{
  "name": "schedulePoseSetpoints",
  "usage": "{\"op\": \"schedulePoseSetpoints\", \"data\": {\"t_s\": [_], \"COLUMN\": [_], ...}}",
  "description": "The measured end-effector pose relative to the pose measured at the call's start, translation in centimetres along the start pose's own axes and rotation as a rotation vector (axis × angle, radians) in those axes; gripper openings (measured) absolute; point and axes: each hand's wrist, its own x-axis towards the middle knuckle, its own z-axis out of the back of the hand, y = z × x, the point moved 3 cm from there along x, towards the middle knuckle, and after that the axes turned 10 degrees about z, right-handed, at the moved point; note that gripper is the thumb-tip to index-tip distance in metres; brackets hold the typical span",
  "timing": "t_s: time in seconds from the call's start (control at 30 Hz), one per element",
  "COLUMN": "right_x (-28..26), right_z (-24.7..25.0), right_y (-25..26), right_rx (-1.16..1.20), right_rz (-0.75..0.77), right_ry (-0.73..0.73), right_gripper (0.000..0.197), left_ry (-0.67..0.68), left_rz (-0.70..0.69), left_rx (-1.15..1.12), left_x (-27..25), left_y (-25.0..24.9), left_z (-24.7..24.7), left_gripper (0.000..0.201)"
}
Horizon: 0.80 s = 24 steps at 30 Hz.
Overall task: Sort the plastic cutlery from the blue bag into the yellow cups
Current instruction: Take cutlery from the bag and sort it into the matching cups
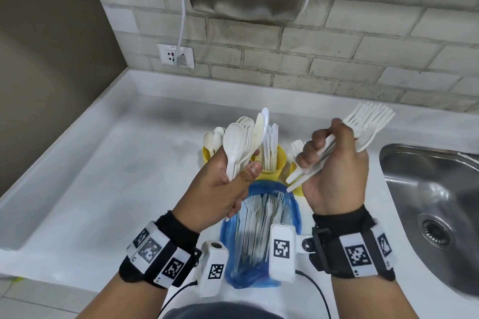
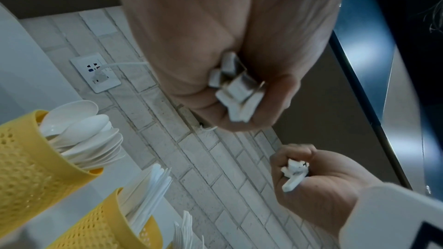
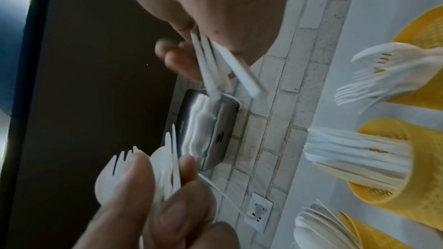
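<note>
Both hands are held over a crumpled blue plastic bag of white cutlery at the near edge of the white countertop.

A mixed bunch of white plastic spoons and a knife is gripped in the left hand, and a fanned bundle of white plastic forks is clutched in the right hand. Beyond the bag, three perforated yellow plastic cups are stood in a row holding spoons, knives and forks. A steel sink is set at the right edge.
</note>
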Motion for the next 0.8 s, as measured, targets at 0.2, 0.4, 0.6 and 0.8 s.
{"op": "schedulePoseSetpoints", "data": {"t_s": [0.2,0.4,0.6,0.8], "right_x": [-1.9,-3.9,-3.6,-3.5], "right_z": [-1.1,-2.1,-2.1,-1.9], "right_y": [0.6,0.3,0.4,0.1], "right_rx": [-0.283,-0.682,-0.699,-0.669], "right_rz": [0.164,0.281,0.293,0.320], "right_ry": [0.417,0.628,0.607,0.504], "right_gripper": [0.019,0.015,0.007,0.014], "left_ry": [-0.035,-0.079,-0.102,-0.089], "left_rz": [-0.045,-0.216,-0.242,-0.186], "left_rx": [0.022,0.066,0.074,0.076], "left_x": [0.1,-0.4,-0.3,-0.5], "left_y": [-0.6,-1.8,-1.5,-0.6], "left_z": [-0.4,-0.9,-0.6,-0.2], "left_gripper": [0.042,0.044,0.050,0.048]}}
